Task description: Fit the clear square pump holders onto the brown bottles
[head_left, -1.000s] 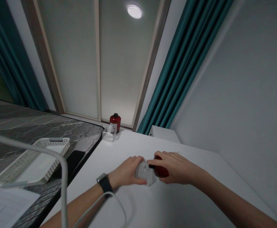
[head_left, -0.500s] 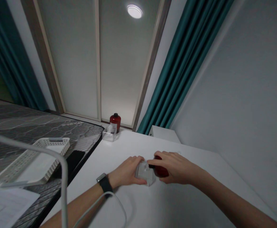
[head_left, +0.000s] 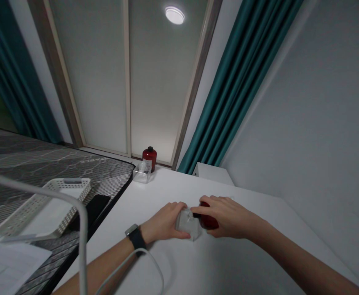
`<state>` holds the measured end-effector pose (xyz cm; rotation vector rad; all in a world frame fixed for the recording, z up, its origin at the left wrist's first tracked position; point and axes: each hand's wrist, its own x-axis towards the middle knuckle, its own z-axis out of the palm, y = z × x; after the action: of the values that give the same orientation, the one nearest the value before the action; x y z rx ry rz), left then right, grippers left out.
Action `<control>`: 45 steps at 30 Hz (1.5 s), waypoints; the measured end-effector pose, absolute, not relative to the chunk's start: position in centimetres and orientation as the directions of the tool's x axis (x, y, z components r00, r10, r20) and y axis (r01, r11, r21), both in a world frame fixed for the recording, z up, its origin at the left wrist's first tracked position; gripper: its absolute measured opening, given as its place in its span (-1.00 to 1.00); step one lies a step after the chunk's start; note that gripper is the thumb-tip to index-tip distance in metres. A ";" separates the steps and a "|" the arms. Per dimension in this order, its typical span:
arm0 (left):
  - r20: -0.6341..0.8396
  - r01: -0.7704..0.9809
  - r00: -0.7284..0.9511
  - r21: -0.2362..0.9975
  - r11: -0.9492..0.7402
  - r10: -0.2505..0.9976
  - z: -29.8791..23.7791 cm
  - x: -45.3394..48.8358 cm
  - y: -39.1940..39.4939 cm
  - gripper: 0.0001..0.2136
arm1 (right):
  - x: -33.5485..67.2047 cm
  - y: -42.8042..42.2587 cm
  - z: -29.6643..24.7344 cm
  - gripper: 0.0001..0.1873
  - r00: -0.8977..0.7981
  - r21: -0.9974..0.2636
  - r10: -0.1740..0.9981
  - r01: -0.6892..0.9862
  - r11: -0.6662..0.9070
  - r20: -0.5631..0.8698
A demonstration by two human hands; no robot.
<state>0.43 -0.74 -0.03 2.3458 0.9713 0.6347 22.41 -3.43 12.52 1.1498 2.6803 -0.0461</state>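
Observation:
My left hand (head_left: 163,222) grips a small clear container (head_left: 188,225) on the white table (head_left: 155,262), thumb and fingers around its near and far sides. In my right hand (head_left: 233,216) is a dark red bottle (head_left: 208,222), tipped over so that its black top points left at the container. The top is right at the container's upper edge, partly behind my right fingers. Whether any liquid is coming out cannot be made out. A dark watch (head_left: 134,236) is on my left wrist.
A second red bottle (head_left: 149,155) stands at the table's far corner, beside another clear container (head_left: 142,174). To the left, a white basket (head_left: 56,184), a black flat object (head_left: 98,205) and papers (head_left: 10,266) lie on a mattress. A white cable (head_left: 83,246) crosses the foreground.

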 end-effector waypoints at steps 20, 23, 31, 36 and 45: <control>0.215 0.496 0.644 0.612 -0.615 0.734 0.2 0.3 -0.7 -0.35 | 22.1 -3.5 12.8 -0.40 -0.673 0.063 0.704 0.711 0.700 -0.226; 0.219 0.492 0.650 0.608 -0.623 0.728 0.2 0.2 -0.7 -0.32 | 22.2 -3.5 12.7 -0.40 -0.676 0.070 0.703 0.708 0.703 -0.223; 0.246 0.470 0.654 0.610 -0.638 0.716 0.4 -0.1 -0.7 -0.30 | 22.3 -3.4 12.6 -0.42 -0.681 0.063 0.699 0.705 0.706 -0.220; 0.248 0.476 0.656 0.598 -0.645 0.713 1.4 -0.5 -0.7 -0.37 | 22.4 -3.4 12.4 -0.43 -0.681 0.055 0.701 0.708 0.704 -0.212; 0.223 0.427 0.690 0.642 -0.636 0.688 2.0 -1.0 -0.5 -0.48 | 22.3 -3.6 12.8 -0.42 -0.668 0.064 0.709 0.716 0.695 -0.226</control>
<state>-0.97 -0.49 2.01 2.3416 0.8534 0.6171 22.25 -3.57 12.76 1.1425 2.6724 -0.0442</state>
